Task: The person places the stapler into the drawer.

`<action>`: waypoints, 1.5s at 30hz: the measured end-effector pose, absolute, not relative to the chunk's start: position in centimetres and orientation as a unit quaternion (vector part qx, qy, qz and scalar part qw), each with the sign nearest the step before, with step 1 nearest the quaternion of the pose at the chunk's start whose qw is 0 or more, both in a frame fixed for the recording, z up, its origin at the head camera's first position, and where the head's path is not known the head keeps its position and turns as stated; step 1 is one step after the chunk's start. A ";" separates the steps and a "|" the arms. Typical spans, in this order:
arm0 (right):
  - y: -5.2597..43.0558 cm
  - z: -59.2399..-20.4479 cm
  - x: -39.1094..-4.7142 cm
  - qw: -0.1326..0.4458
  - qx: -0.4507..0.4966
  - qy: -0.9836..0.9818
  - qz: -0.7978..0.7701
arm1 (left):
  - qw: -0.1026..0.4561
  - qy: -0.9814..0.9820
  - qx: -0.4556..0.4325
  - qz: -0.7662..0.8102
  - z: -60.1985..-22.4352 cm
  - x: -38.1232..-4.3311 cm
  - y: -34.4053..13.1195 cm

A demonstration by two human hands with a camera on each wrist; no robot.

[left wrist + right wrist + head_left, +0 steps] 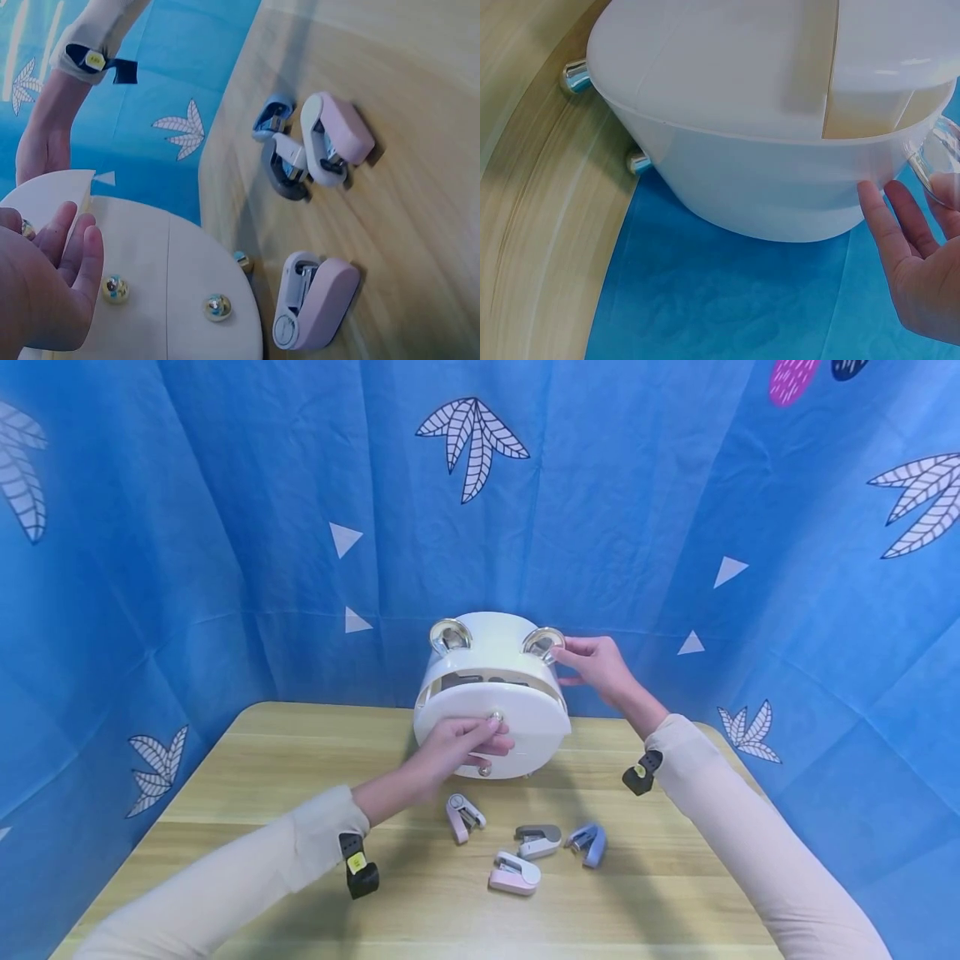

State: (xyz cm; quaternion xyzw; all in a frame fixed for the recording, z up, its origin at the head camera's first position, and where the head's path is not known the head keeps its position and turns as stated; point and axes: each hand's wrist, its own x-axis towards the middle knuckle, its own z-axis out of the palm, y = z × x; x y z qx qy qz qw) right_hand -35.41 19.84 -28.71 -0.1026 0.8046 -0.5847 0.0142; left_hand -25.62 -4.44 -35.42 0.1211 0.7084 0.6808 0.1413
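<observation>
A white rounded storage box [487, 643] with two gold-rimmed ears stands at the back of the table. Its upper drawer [450, 703] is pulled partly out, and dark things show inside it. My left hand [457, 745] pinches the drawer's gold knob [496, 717] between thumb and finger, the other fingers extended in front of the drawer. At the box's right ear [543, 643], my right hand [600, 668] grips the rim with the thumb in front. Other fingertips of that hand [937, 277] rest at the box's side wall [780, 184].
Several mini staplers lie before the box: a pink-white one [463, 818], a grey-white one [538, 841], a blue one [587, 843] and another pink-white one [514, 873]. A lower gold knob [217, 307] sits on the box front. Blue curtain [300, 527] hangs close behind.
</observation>
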 end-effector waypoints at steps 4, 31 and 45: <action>19.8 -28.7 -35.3 0.018 -0.099 0.802 -0.588 | 0.135 0.712 0.122 0.678 -35.5 -26.4 -4.4; 19.8 -28.6 -35.2 0.026 -0.099 0.800 -0.591 | 0.122 0.717 0.133 0.673 -35.7 -29.0 -4.8; 19.1 -26.7 -33.3 0.038 -0.096 0.804 -0.586 | 0.102 0.718 0.116 0.678 -35.9 -28.4 -4.9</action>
